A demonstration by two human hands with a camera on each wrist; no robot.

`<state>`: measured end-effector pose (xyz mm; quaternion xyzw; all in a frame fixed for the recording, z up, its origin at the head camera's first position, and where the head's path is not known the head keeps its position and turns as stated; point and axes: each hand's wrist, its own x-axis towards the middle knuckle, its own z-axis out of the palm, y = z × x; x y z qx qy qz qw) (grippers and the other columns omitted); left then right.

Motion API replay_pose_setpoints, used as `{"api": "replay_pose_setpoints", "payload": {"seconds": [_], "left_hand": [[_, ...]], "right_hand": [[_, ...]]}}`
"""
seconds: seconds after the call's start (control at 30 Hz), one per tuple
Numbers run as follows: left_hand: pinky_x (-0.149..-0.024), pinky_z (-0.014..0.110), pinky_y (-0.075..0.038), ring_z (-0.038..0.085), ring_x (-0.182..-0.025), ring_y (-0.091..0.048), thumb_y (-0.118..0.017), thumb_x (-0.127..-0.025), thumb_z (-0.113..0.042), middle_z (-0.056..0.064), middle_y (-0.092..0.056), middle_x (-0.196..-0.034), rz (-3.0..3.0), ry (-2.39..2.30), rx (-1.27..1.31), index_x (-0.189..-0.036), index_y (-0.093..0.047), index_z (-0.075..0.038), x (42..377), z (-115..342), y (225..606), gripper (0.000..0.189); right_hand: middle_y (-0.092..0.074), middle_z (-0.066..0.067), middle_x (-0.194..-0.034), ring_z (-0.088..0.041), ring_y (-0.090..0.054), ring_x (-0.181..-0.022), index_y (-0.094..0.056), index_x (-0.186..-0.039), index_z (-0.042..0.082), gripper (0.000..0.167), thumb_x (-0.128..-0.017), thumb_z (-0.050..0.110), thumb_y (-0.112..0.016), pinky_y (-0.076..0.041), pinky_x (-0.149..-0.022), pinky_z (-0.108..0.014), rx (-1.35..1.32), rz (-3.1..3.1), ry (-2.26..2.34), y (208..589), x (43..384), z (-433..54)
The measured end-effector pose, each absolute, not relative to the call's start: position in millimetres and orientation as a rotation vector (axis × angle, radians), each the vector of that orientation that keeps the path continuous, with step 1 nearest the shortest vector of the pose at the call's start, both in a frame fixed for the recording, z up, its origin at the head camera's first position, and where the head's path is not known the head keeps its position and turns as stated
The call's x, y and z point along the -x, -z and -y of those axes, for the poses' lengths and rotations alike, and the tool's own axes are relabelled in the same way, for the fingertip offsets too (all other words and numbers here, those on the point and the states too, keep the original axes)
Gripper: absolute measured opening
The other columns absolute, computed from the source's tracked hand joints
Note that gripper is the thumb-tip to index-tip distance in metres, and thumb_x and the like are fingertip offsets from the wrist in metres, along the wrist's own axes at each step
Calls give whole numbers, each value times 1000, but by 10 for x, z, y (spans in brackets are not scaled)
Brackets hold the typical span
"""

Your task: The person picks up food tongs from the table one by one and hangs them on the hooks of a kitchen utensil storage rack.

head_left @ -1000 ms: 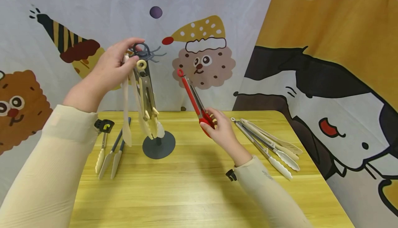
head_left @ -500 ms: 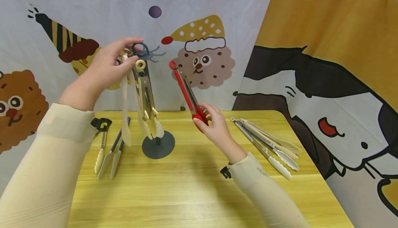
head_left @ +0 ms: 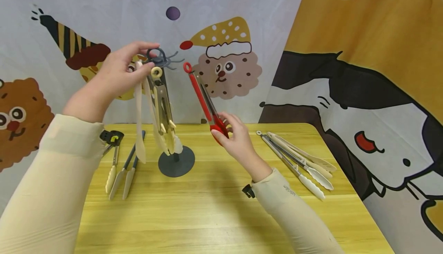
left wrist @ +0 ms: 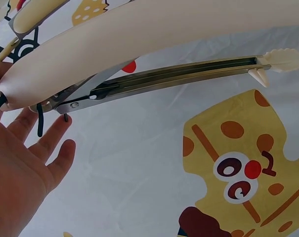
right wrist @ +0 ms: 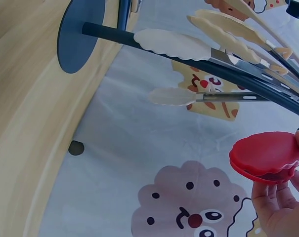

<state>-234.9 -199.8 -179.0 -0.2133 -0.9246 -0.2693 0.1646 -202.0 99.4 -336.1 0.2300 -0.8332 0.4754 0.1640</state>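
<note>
My left hand (head_left: 115, 69) holds the top ring of a dark grey utensil stand (head_left: 185, 165), thumb and fingers about it in the head view. From its hooks hang metal tongs (head_left: 160, 104) with cream tips and a pale long-handled utensil (head_left: 139, 131), whose broad handle (left wrist: 114, 42) crosses the left wrist view. My right hand (head_left: 239, 140) grips red tongs (head_left: 202, 98) by their scalloped heads (right wrist: 265, 153). The tongs tilt with the red loop (head_left: 187, 67) up, just right of the bare hooks (head_left: 173, 59).
On the wooden table (head_left: 207, 215), cream-tipped tongs (head_left: 111, 177) and grey-headed tongs (head_left: 128, 177) lie left of the stand. Several utensils, among them white-tipped tongs (head_left: 311, 186) and a slotted turner (head_left: 323, 163), lie at the right. A cartoon cloth (head_left: 138, 7) hangs behind.
My right hand has carried the red tongs left and slightly up, bringing their loop closer to the stand's hooks. My left hand has stayed at the stand's top.
</note>
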Motion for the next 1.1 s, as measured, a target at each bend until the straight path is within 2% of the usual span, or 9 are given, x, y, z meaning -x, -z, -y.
{"api": "replay_pose_setpoints", "payload": {"seconds": [0.6, 0.8, 1.1], "left_hand": [[-57, 29, -32, 18, -61, -39, -47, -97, -34, 7, -52, -130, 2634, 762, 610, -144, -37, -38, 2335, 1985, 1788, 48], [-57, 29, -32, 18, -60, -39, -47, -97, -34, 7, -51, -130, 2639, 768, 609, -143, -37, -40, 2336, 1993, 1790, 48], [-55, 29, -32, 17, -56, -38, -47, -97, -33, 9, -52, -130, 2633, 755, 615, -144, -38, -36, 2332, 1989, 1780, 48]], "right_hand": [[-59, -4, -111, -15, -54, -91, -57, -125, 11, 45, -83, 19, -72, -52, -75, -31, -679, 2322, -1371, 3345, 2020, -921], [-60, -5, -109, -19, -54, -91, -57, -124, 11, 45, -83, 17, -72, -52, -75, -34, -701, 2310, -1388, 3347, 2019, -864], [-60, -3, -108, -13, -53, -90, -57, -124, 13, 44, -83, 19, -72, -51, -76, -30, -693, 2303, -1388, 3344, 1999, -816]]}}
